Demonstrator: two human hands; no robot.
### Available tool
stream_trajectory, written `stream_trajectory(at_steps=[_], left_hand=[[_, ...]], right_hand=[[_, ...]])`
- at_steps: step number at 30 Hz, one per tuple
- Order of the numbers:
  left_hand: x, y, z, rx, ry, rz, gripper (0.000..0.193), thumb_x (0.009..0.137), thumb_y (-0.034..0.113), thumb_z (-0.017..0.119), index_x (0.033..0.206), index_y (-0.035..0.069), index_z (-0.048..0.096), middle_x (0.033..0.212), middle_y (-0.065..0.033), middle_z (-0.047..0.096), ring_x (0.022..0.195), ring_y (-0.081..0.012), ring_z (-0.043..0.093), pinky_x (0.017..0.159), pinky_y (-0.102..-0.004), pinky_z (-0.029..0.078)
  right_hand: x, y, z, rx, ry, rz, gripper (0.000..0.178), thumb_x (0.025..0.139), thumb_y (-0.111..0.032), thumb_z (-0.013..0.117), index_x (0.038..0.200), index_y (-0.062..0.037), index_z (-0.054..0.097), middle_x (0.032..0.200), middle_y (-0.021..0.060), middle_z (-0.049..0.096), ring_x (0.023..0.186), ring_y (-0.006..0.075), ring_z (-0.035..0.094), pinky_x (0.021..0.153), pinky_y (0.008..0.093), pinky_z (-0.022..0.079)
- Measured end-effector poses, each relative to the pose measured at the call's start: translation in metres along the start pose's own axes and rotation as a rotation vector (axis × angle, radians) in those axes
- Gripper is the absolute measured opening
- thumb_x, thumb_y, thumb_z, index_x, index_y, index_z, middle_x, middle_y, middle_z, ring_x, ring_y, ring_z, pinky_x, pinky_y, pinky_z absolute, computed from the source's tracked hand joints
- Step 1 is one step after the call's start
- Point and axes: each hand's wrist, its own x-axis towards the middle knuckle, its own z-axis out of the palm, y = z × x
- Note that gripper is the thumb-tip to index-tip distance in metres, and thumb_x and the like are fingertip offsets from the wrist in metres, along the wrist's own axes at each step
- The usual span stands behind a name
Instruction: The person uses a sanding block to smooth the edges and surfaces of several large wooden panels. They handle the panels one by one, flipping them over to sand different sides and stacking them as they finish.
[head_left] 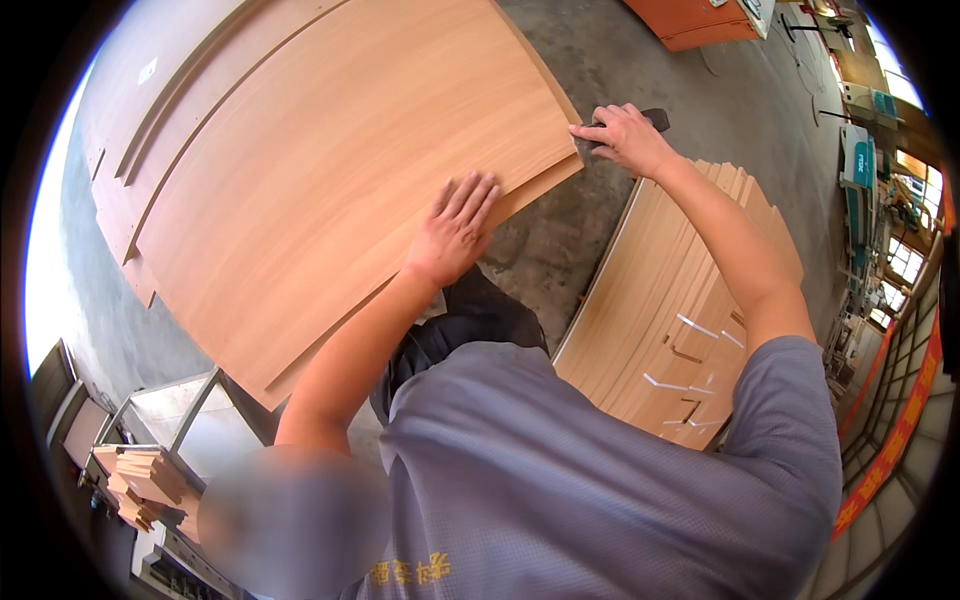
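Observation:
A large wood-grain panel [350, 150] lies before me on top of other panels, whose edges stick out in steps at the far left. My left hand [455, 230] rests flat on its near side, fingers stretched out. At the panel's right corner, my right hand [628, 142] is closed around a dark hand tool [656, 120]. Most of that tool is hidden by the fingers, so its exact kind does not show. The tool and fingertips are at the panel's edge; whether the tool touches it I cannot tell.
To my right, below my right forearm, stands a stack of wooden panels [640, 320] with slots and white strips. An orange cabinet [705, 28] is at the far right. Machines [860, 165] line the right side. A metal frame [195, 415] and cut wood pieces [150, 475] are at lower left.

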Motion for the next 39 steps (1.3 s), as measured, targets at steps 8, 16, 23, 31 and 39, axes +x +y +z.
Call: stream_trajectory(at_steps=[8,16,23,31,39], left_hand=[[-0.255,-0.078,-0.024,0.193,0.009,-0.617,0.069,0.099,0.046,0.046,0.157,0.01,0.03,0.166,-0.011,0.022,0.154,-0.0315,0.013,0.125,-0.051,0.006],[-0.396,-0.108,-0.013,0.195,0.211,-0.952,0.075,0.1,0.052,0.044,0.159,0.01,0.023,0.167,-0.0129,0.016,0.154,-0.0324,0.012,0.124,-0.0507,0.007],[-0.505,-0.086,0.012,0.02,0.477,-1.316,0.075,0.101,0.036,0.052,0.16,0.008,0.016,0.166,-0.0192,0.011,0.153,-0.0343,0.014,0.123,-0.0511,0.013],[-0.56,-0.044,0.016,-0.148,0.675,-1.447,0.073,0.102,0.035,0.05,0.159,0.003,0.017,0.165,-0.0209,0.013,0.152,-0.0368,0.017,0.123,-0.0509,0.016],[-0.482,-0.066,-0.02,-0.381,0.886,-1.213,0.07,0.101,0.03,0.054,0.154,-0.005,0.024,0.159,-0.0268,0.027,0.148,-0.0403,0.024,0.122,-0.0471,0.02]], right_hand=[[0.018,-0.043,-0.014,-0.026,-0.103,-0.181,0.051,0.081,-0.02,0.076,0.13,-0.0271,0.064,0.101,0.0044,0.06,0.102,0.0236,0.06,0.087,0.037,0.044],[0.062,-0.207,-0.01,0.04,0.004,-0.287,0.049,0.078,-0.021,0.077,0.126,-0.024,0.067,0.095,0.0051,0.063,0.097,0.0238,0.064,0.082,0.0391,0.05],[0.116,-0.36,-0.017,0.143,-0.014,-0.379,0.043,0.079,-0.019,0.075,0.122,-0.022,0.07,0.091,0.0079,0.063,0.088,0.0287,0.066,0.076,0.043,0.054],[0.179,-0.55,-0.012,0.128,0.035,-0.595,0.03,0.081,-0.02,0.068,0.11,-0.0167,0.072,0.092,0.0101,0.066,0.091,0.0303,0.069,0.076,0.0446,0.055],[0.185,-0.563,-0.031,0.557,-0.04,-0.302,0.031,0.086,-0.027,0.067,0.112,-0.0097,0.064,0.11,0.0174,0.065,0.102,0.0387,0.064,0.087,0.0481,0.052]])
